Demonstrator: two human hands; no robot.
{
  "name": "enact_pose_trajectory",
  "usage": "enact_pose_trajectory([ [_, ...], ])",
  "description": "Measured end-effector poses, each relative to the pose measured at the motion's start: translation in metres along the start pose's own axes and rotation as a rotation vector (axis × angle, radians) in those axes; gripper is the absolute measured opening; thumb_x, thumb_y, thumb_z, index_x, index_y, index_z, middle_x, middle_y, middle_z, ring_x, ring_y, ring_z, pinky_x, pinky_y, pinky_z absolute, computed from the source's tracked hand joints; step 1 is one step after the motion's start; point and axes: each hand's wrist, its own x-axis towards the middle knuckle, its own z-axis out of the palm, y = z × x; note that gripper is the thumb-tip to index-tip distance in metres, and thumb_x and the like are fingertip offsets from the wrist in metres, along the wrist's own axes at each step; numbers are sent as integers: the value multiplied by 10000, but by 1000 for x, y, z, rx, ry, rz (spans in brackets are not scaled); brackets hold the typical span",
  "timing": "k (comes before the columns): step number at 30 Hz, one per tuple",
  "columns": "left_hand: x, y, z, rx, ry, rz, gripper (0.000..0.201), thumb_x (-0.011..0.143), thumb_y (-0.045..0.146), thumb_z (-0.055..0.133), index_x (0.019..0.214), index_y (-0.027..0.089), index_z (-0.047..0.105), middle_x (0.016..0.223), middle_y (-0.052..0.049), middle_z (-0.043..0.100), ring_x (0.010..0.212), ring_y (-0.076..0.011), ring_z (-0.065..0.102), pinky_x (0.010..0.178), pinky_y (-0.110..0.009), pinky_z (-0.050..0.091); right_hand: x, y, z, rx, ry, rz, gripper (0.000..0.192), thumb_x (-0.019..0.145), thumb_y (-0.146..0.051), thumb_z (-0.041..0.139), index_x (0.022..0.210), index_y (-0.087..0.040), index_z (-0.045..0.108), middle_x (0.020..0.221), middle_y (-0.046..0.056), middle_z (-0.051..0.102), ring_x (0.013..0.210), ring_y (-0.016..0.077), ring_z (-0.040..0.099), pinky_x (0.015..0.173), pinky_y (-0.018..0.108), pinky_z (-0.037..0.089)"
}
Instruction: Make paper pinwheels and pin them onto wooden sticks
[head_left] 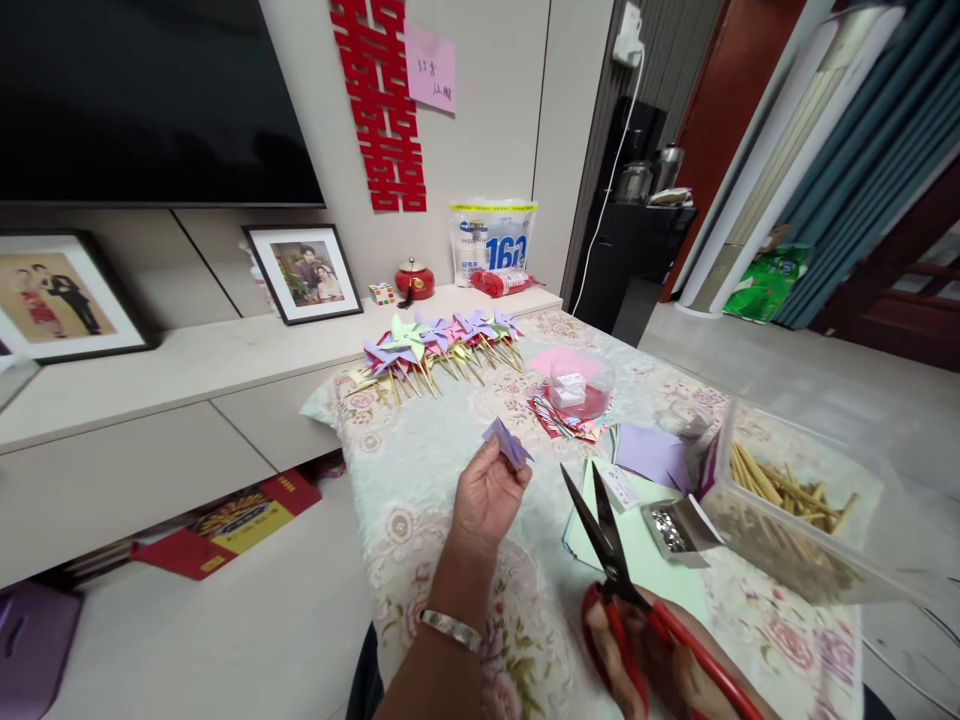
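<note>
From afar I have the left hand (489,502) pinching folded purple paper (507,445) between thumb and fingers above the floral tablecloth (405,455), likely so its folds hold together, while nearer right the right hand (661,660) has its fingers curled around the red-handled scissors (613,570), blades parted.

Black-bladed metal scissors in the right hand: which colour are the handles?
Red looped handles, best seen in the head view.
</note>
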Motion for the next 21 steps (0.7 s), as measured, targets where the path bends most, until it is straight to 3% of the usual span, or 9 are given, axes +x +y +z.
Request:
enact_pose_trajectory([
  [3,0,2,0,3,17,-7,50,811,130,661,842,169,655,740,-31,679,581,-120,596,526,-230,454,19,-10,12,-4,-27,-18,730,638,-886,552,928,-232,701,757,100,616,681,263,584,645,407,520],
  [6,1,3,0,13,39,-5,51,808,132,658,830,175,642,737,-35,682,576,-127,613,542,-237,486,31,-16,19,-54,-34,-27,636,618,-841,630,805,-235,669,698,64,556,666,243,539,624,372,503],
  [11,1,3,1,24,33,9,31,816,133,635,809,164,634,714,-38,672,561,-126,608,521,-229,491,29,-13,20,-113,60,-95,601,568,-790,705,825,-249,649,740,47,533,778,264,532,726,367,499],
  [17,-2,2,3,8,46,-11,44,842,120,617,828,151,645,704,-44,673,552,-121,602,476,-208,461,29,-5,19,-71,97,-5,600,633,-810,652,782,-229,635,716,34,496,650,199,455,615,326,445],
  [21,-3,0,1,95,15,4,56,804,137,686,838,157,647,735,-39,683,606,-135,632,557,-237,514,31,-4,19,-61,98,-19,637,626,-838,646,744,-214,602,701,7,450,644,167,400,607,288,411],
])
